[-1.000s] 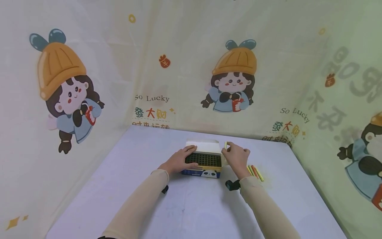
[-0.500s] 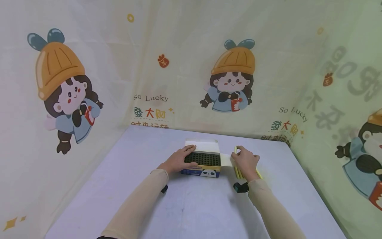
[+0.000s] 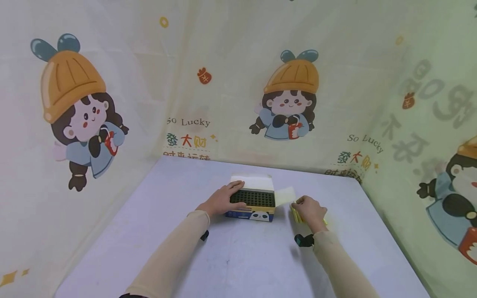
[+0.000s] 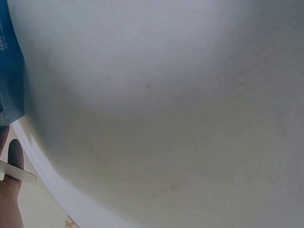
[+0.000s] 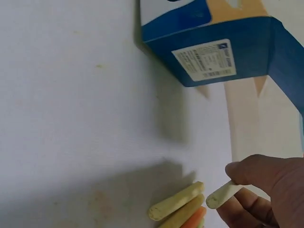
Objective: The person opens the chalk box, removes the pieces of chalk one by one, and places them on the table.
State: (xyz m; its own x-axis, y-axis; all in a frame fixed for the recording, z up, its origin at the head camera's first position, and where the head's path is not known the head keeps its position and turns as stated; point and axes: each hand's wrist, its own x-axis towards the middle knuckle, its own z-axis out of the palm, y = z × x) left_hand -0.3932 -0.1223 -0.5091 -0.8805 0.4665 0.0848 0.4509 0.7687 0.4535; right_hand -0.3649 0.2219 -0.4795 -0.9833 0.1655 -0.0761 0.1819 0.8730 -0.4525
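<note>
My left hand [image 3: 222,200] holds the left end of an open chalk box [image 3: 257,215], blue and yellow with a panda on its front. Thumb and fingers spread across the box's black insert [image 3: 257,198] of small round holes. In the left wrist view, a pale strip [image 4: 26,177] crosses my left fingers [image 4: 15,153] below the blue box. My right hand [image 3: 311,210] is low to the right, its thumb and fingers pinching a pale stick of chalk [image 5: 222,194]. Close beside it lie several chalk sticks in a row, a pale yellow one [image 5: 175,202] and an orange one [image 5: 194,219] among them.
The box's lid [image 3: 253,182] stands up at its back. A white side flap [image 3: 285,195] sticks out toward my right hand. A white table [image 3: 223,265] carries everything, with a printed cloth backdrop [image 3: 231,103] behind and at the sides.
My right hand has moved right and down from beside the box to the chalk row, carrying its stick of chalk. My left hand stays on the box.
</note>
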